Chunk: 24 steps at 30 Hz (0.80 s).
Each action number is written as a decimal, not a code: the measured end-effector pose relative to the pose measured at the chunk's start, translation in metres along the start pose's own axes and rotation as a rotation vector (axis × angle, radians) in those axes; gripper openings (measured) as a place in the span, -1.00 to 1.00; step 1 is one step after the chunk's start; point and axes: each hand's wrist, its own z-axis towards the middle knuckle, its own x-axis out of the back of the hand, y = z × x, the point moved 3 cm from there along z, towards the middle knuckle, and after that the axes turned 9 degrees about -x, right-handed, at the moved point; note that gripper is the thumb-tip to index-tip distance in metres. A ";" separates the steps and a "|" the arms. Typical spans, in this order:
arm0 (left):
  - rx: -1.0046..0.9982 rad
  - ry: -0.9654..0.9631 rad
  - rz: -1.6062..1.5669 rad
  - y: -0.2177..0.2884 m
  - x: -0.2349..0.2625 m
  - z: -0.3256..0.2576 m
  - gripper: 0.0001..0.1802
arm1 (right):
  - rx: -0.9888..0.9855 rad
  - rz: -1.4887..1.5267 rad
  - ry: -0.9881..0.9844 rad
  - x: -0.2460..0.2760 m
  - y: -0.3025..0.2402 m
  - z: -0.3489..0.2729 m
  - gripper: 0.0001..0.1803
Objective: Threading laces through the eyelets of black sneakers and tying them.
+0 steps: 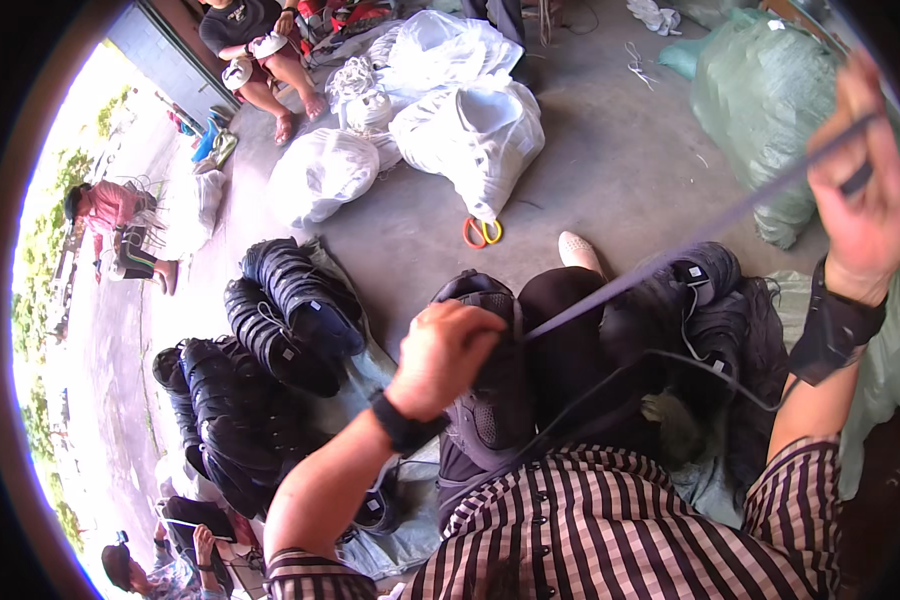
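Note:
A dark shoe (485, 415) rests on my lap with its patterned side showing. My left hand (442, 355) is closed over its upper part, fingers curled at the laced opening. From there a flat greyish shoelace (660, 262) runs taut up to the right. Its far end is gripped by my right hand (865, 190), raised high and well away from the shoe. A thin dark cord (715, 368) loops loosely across my lap on the right.
Rows of dark shoes (235, 425) lie on sheeting to my left, with more shoes (715, 290) on the right. Orange-and-yellow-handled scissors (482, 233) lie ahead beside white bags (470, 135). A large green sack (760, 110) stands far right. Other people sit at the left.

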 end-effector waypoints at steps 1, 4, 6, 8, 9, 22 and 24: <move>-0.066 -0.013 0.026 -0.004 0.010 0.001 -0.88 | 0.005 -0.211 -0.038 0.008 -0.002 -0.015 -0.68; -0.092 -0.092 0.111 -0.015 0.032 -0.018 -0.90 | -0.246 -1.194 0.525 0.039 0.040 -0.044 -0.84; -0.116 -0.170 0.154 -0.008 0.033 -0.018 -0.90 | -0.248 -1.871 0.479 0.067 0.069 -0.072 -0.88; -0.123 -0.194 0.295 -0.006 0.028 -0.016 -0.85 | -0.384 -1.761 0.470 0.055 0.107 -0.074 -0.89; -0.078 -0.196 0.278 -0.007 0.024 -0.017 -0.82 | -0.491 -1.480 0.494 0.043 0.132 -0.070 -0.88; 0.110 -0.224 0.112 -0.015 0.028 -0.012 -0.86 | -0.641 -1.118 -0.257 -0.020 0.276 -0.040 -0.84; 0.093 -0.251 0.118 -0.012 0.027 -0.011 -0.88 | -0.857 -0.755 -0.180 -0.012 0.281 -0.046 -0.83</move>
